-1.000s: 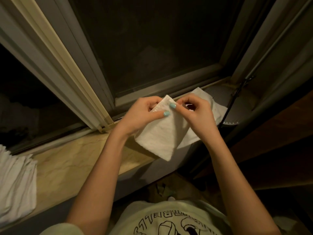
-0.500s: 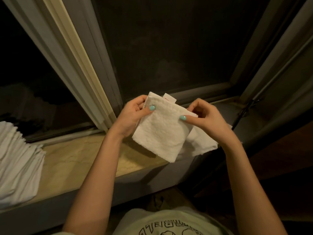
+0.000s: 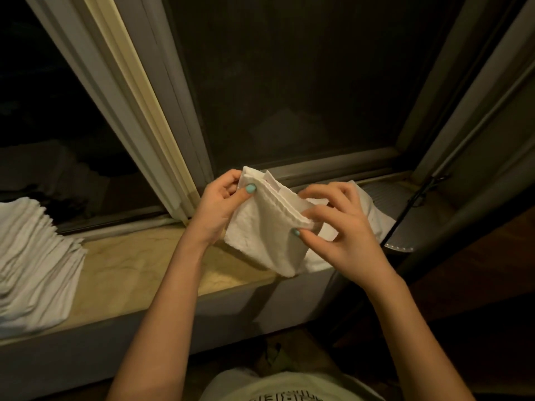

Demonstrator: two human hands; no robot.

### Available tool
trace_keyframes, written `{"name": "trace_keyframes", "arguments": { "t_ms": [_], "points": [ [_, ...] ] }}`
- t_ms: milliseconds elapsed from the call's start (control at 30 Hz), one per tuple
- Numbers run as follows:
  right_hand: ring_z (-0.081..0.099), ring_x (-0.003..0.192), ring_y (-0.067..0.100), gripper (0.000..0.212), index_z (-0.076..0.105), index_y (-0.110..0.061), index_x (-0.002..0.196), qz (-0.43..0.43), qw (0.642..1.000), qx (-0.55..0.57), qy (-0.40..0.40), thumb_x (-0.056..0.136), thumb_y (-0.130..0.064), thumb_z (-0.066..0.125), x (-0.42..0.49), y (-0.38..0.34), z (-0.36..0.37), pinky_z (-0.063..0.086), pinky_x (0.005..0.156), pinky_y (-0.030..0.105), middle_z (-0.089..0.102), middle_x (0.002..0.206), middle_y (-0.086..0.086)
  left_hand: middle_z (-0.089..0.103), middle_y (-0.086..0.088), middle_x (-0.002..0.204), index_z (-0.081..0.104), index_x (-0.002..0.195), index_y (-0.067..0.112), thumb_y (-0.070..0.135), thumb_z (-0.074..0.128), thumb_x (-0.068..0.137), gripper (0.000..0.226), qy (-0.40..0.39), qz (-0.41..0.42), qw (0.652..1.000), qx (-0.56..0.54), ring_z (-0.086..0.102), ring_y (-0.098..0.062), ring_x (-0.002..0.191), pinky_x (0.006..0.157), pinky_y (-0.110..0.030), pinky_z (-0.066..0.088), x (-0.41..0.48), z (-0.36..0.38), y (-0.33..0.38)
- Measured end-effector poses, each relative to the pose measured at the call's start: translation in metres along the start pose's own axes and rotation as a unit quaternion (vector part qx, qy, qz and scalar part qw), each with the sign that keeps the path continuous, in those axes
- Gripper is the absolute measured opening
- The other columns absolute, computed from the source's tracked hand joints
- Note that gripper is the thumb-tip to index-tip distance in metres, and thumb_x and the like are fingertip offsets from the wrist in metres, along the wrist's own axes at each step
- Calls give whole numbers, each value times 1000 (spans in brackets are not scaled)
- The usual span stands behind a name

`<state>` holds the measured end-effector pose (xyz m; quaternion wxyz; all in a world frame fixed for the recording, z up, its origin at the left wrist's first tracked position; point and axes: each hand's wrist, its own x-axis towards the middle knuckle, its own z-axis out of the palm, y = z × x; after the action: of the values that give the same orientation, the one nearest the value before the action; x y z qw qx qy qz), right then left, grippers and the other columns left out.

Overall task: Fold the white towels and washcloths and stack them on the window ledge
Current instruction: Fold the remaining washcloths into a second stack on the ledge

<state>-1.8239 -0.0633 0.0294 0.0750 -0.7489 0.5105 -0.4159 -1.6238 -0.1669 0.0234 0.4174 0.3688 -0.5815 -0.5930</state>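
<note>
A small white washcloth [image 3: 267, 241], folded over, hangs in the air just above the marbled window ledge [image 3: 130, 273]. My left hand [image 3: 220, 206] pinches its upper left corner. My right hand [image 3: 341, 227] pinches its upper right edge, thumb under the fold. A small label sticks up from its top edge. Another white cloth [image 3: 373, 215] lies flat on the ledge behind my right hand, partly hidden by it. At the far left of the ledge stands a tall pile of folded white towels [image 3: 31, 264].
Dark window panes and pale frames [image 3: 150, 111] rise right behind the ledge. A grey ribbed object [image 3: 405, 227] with a thin black rod [image 3: 417, 198] sits at the ledge's right end. Dark furniture stands at the right. Bare ledge shows between the pile and my hands.
My hands moved apart along the washcloth's top edge, which now sags between them. The view shifted left and up, showing more of the towel pile.
</note>
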Motion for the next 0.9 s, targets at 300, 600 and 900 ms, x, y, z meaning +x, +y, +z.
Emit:
{"name": "trace_keyframes", "arguments": {
  "t_ms": [300,600,900],
  "points": [
    [41,104,11,15,60,-19,90,-34,995,-65,-61,85,-33,58,-3,-3,-1,44,82,32,56,92,-18,66,8,91,66,94,31,33,65,79,15,32,61,997,34,62,-15,91,77,-28,50,3,8,-6],
    [45,104,21,28,64,-22,116,-28,997,-70,8,90,-26,54,-9,9,18,46,81,31,59,101,2,65,20,86,65,89,36,22,63,80,18,60,136,988,30,60,0,86,75,-15,48,-3,6,-10],
    [43,97,18,19,69,-15,97,10,988,-139,67,88,-28,59,0,13,23,41,74,28,55,97,7,65,19,88,67,86,45,25,70,79,22,62,143,987,27,59,-4,90,79,-19,48,1,2,-9]
  ]
}}
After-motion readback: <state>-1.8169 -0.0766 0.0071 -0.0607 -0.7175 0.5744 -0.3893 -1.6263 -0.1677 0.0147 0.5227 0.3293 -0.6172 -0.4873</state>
